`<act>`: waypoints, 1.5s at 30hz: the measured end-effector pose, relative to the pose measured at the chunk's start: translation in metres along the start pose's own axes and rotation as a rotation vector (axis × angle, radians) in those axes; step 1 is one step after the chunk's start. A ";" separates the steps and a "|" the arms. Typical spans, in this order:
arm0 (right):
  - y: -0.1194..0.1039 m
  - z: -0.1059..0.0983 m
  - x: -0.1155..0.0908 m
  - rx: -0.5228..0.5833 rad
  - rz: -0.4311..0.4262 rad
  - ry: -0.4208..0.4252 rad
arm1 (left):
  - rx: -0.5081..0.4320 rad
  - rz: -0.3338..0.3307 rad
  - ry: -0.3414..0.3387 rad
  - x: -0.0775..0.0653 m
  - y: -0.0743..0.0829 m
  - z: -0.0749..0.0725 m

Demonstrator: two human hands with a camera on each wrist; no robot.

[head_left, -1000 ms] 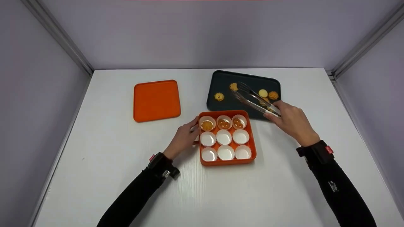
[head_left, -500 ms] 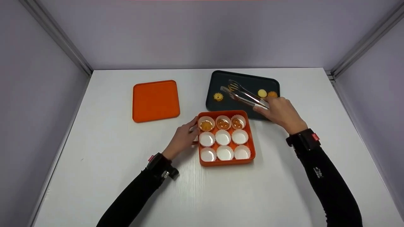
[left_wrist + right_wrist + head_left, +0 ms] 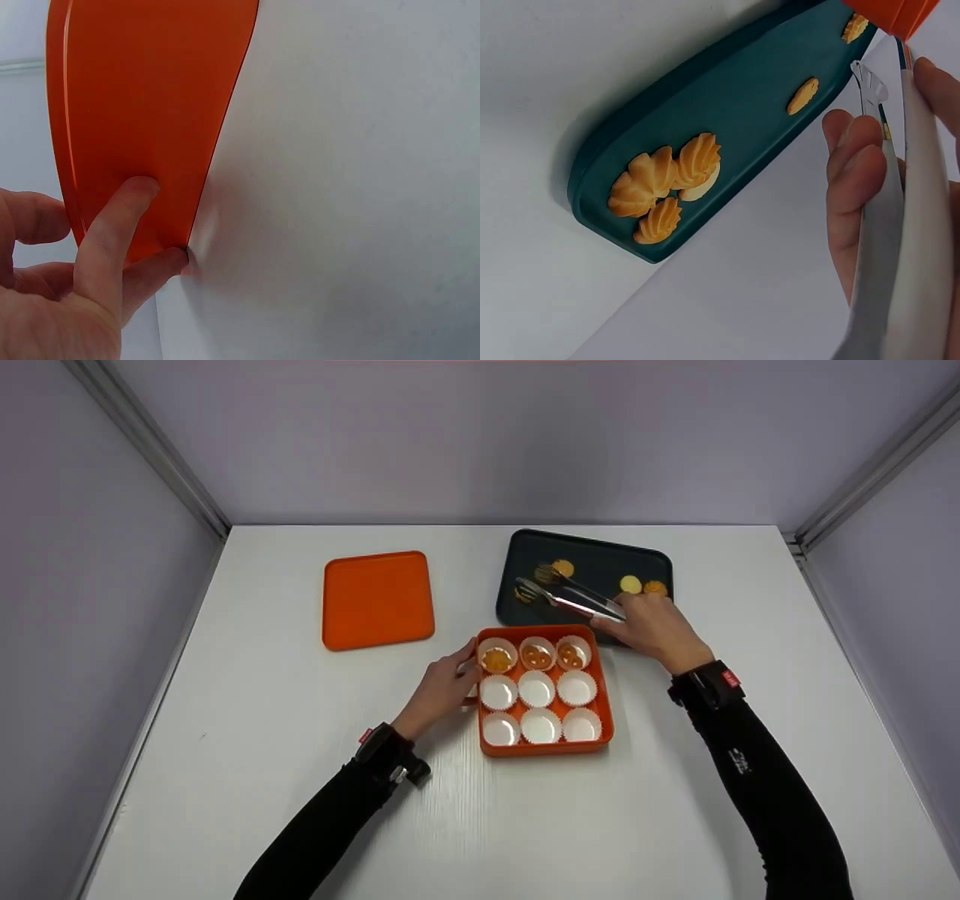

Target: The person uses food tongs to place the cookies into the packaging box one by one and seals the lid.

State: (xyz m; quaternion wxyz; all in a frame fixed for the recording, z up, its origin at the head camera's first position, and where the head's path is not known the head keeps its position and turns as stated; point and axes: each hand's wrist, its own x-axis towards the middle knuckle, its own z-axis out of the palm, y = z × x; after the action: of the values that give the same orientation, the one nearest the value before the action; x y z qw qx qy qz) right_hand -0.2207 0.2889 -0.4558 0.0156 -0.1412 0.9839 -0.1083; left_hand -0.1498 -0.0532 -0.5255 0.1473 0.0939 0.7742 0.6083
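Observation:
My left hand (image 3: pixel 442 690) steadies the left wall of a square orange box (image 3: pixel 150 97), its fingertips resting on that wall and at the rim. Paper cups fill the box; the back row holds a flower-shaped cookie (image 3: pixel 496 661) and two pretzel-like pieces (image 3: pixel 535 655), while the other cups show bare white bottoms. With my right hand (image 3: pixel 654 628) I grip metal tongs (image 3: pixel 577 604) by their pale handles. Their spread tips hang over the dark green tray's left part, one overlapping a small cookie (image 3: pixel 525 595). Behind the tips lies a round cookie (image 3: pixel 562 568).
At the right end of the dark green tray (image 3: pixel 761 82) several cookies sit bunched together, among them piped swirls (image 3: pixel 641 184) and a smooth pale one (image 3: pixel 630 584). A flat orange tray (image 3: pixel 379 600) lies at the back left. Walls enclose the white table (image 3: pixel 300 735).
My right hand has carried the tongs leftward along the tray, from above the round cookie toward the leftmost one. My left hand and the box stay in place.

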 end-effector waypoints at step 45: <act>0.014 0.019 0.002 -0.005 -0.115 0.080 | 0.005 0.013 -0.007 0.000 0.002 -0.001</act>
State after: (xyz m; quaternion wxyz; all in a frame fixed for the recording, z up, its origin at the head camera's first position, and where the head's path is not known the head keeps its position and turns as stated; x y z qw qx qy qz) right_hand -0.2258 0.2978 -0.4777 -0.0301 -0.1933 0.9742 -0.1123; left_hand -0.1502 -0.0532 -0.5230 0.1456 0.1015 0.7746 0.6071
